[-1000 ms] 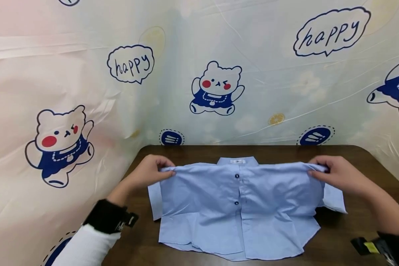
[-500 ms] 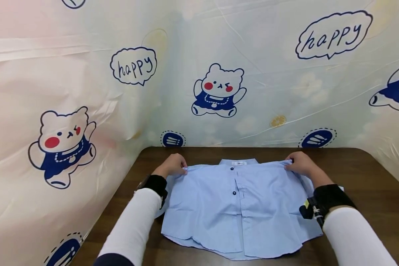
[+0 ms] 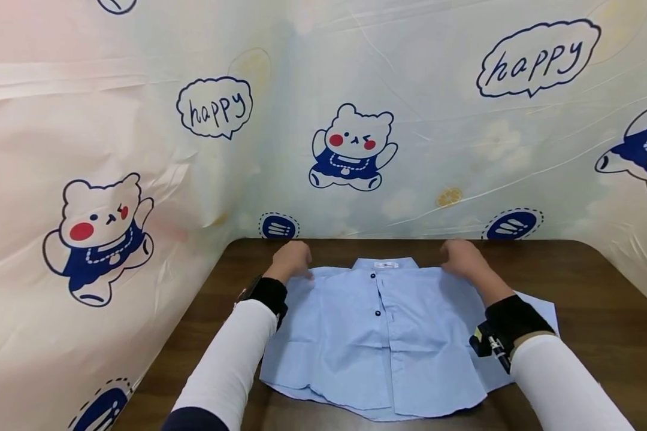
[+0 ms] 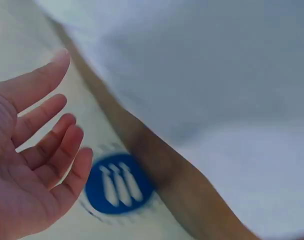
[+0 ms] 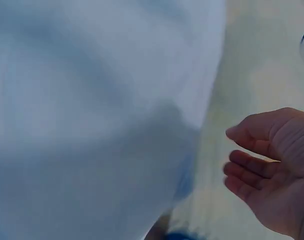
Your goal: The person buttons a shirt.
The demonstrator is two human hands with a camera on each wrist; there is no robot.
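Observation:
A light blue button shirt (image 3: 350, 335) lies front up on the brown table, its collar (image 3: 386, 263) at the far side and hem toward me. Just above its far left shoulder is my left hand (image 3: 293, 261); the left wrist view shows that hand (image 4: 37, 155) with fingers loosely bent, thumb apart, holding nothing. Over the far right shoulder hovers my right hand (image 3: 462, 258). In the right wrist view this hand (image 5: 272, 170) has relaxed, part-curled fingers and no cloth between them. My forearms hide parts of both shirt sides.
A dark brown wooden table (image 3: 598, 287) carries the shirt. Behind and to the left hangs a pale curtain (image 3: 437, 143) printed with bears and "happy" bubbles, meeting the table's far edge. Part of a sleeve (image 3: 541, 308) sticks out at the right.
Both hands have let go of the shirt's upper edge, which they pinched and held up before. They have moved inward and away from me, and the shirt now lies flatter.

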